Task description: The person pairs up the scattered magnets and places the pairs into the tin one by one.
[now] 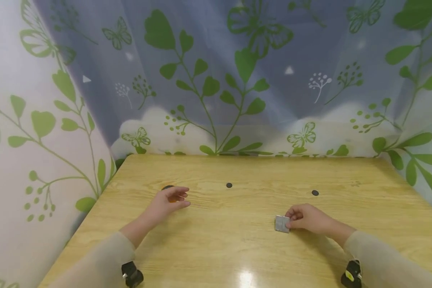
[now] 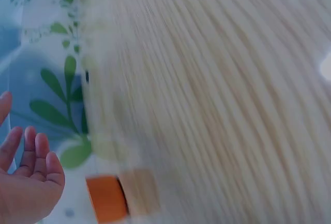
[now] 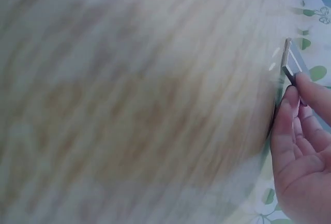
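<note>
Right fingers [image 3: 283, 125] pinch grey square plate [image 1: 280, 224].

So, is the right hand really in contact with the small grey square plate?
Touching. The right wrist view shows it: the right hand pinches the edge of the grey square plate between thumb and fingers.

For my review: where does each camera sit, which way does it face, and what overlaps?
Head: worn on the head, facing forward and down at the wooden table and patterned cloth; left hand, right hand and both sleeves show.
Left wrist: on that wrist, facing over the table; left hand at lower left, an orange object nearby.
Right wrist: on that wrist, facing across the table; right hand pinches a metal plate at the right.
Shared: head and right wrist both show the metal plate.
</note>
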`<state>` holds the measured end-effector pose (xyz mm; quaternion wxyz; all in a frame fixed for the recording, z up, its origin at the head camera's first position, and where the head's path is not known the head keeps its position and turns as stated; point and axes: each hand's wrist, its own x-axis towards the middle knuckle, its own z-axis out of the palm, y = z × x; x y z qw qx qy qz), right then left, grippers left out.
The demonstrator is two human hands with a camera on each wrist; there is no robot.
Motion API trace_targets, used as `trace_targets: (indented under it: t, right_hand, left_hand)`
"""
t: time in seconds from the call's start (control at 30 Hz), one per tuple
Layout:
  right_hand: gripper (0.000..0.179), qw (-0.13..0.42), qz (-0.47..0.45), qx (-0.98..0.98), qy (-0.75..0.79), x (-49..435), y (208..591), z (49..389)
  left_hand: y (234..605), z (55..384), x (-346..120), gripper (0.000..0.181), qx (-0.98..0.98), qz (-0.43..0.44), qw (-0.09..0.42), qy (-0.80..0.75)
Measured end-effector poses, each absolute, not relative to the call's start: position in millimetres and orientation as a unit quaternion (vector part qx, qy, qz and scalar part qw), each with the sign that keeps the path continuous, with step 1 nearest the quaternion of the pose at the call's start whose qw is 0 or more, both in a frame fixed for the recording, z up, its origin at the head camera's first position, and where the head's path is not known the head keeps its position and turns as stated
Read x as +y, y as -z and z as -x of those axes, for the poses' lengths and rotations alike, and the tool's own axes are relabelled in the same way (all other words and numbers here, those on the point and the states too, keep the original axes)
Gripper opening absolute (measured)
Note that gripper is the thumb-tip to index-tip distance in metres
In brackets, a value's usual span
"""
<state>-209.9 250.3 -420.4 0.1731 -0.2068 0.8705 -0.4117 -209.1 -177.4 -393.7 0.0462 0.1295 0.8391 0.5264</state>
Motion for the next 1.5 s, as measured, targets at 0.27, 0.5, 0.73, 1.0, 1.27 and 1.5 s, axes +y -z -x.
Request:
trace_targets:
  t: [0.27, 0.5, 0.73, 1.0, 1.27, 1.5]
  right_hand:
    - [0.025, 0.225, 0.154, 0.824, 0.497, 257.0, 421.2, 209.8]
    - [0.03, 0.257, 0.131, 0.803, 0.521, 262.9, 421.8, 209.3]
    - [0.032, 0.274, 0.119, 0.78, 0.55, 260.9, 419.8, 211.0]
    - [0.036, 0.279, 0.116, 0.763, 0.571, 256.0, 417.5, 212.2]
    - [0.035, 0.277, 0.111, 0.756, 0.583, 243.9, 418.2, 216.8]
    - [0.034, 0.276, 0.125, 0.752, 0.586, 225.1, 416.4, 220.2]
  left_hand:
    - [396.8, 216.9, -215.0, 0.063, 0.867, -0.068, -0.002, -0.493]
    - [410.1, 233.4, -230.8, 0.083, 0.875, -0.026, 0.049, -0.482]
    - [428.0, 245.8, -236.9, 0.07, 0.868, -0.033, 0.06, -0.492]
    - [429.2, 248.4, -227.0, 0.065, 0.882, -0.057, 0.091, -0.46]
    - [429.1, 249.6, -222.3, 0.068, 0.863, -0.038, 0.12, -0.488]
    - [427.5, 249.1, -225.5, 0.068, 0.862, -0.05, 0.136, -0.486]
